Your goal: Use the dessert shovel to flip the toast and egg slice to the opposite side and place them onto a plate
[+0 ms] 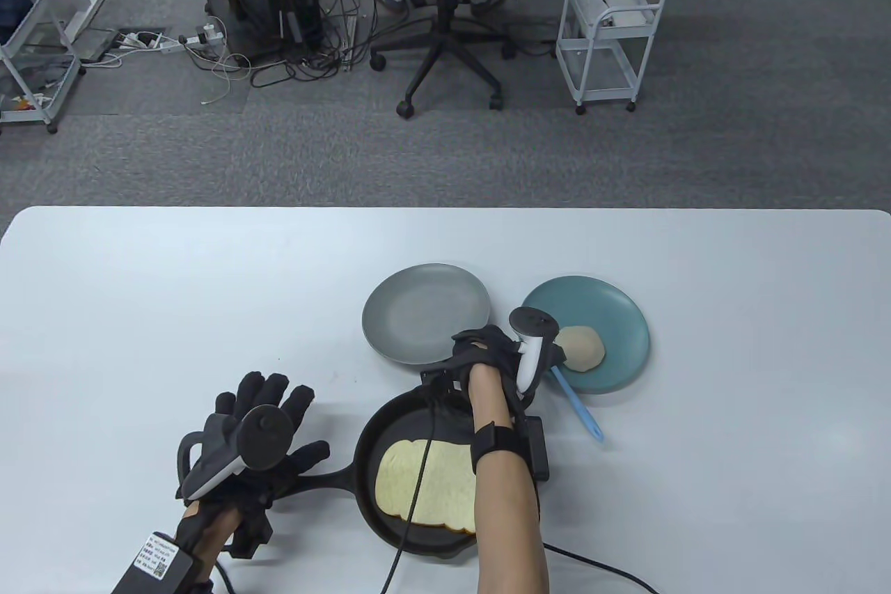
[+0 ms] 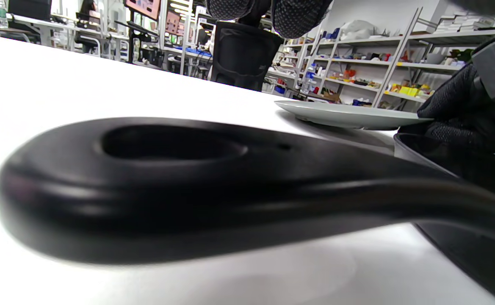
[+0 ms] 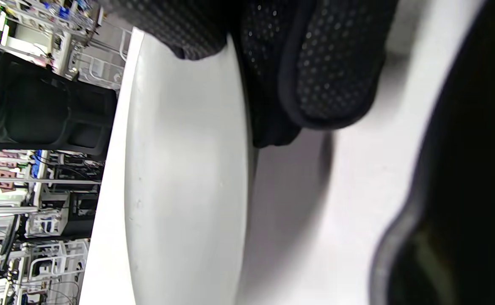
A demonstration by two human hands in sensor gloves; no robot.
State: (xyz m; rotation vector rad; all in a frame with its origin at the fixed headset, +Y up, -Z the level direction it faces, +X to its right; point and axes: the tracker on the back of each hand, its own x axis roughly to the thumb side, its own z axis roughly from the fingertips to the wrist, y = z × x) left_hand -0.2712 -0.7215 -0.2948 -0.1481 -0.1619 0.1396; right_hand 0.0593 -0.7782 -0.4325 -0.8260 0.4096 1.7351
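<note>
Right hand (image 1: 498, 361) curled around the blue dessert shovel (image 1: 576, 406) between skillet (image 1: 390, 531) and teal plate (image 1: 619, 336), egg slice (image 1: 583, 347) lying on that plate. Left hand (image 1: 254, 444) spread flat over the skillet handle (image 1: 317, 482), gripping nothing. Toast (image 1: 428, 482) flat in the pan, long axis running left to right. Grey plate (image 1: 424, 308) bare. Best done next: blade slid low under a short edge, handle steadied.
</note>
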